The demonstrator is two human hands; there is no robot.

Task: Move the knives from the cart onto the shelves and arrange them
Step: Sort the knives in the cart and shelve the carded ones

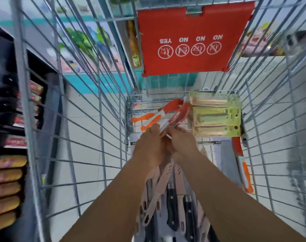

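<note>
Both my arms reach down into the wire cart (pixel 103 105). My left hand (pixel 149 145) and my right hand (pixel 182 145) meet over a bundle of packaged orange-and-white knives (pixel 176 116), each gripping its near end. More orange-handled knives (pixel 148 119) lie at the cart's far end. Yellow-green carded knife packs (pixel 216 116) lie to the right of them. Pink sheathed knives (pixel 159 186) and black-handled knives (pixel 172 203) lie under my forearms. A cleaver with an orange handle (pixel 244 170) rests along the right side.
The cart's red child-seat flap (pixel 192 41) with warning icons hangs at the far end. Dark store shelves (pixel 9 119) with packaged goods stand to the left. Pale floor tiles (pixel 89 154) show through the wire sides, and a teal display (pixel 100 82) stands ahead.
</note>
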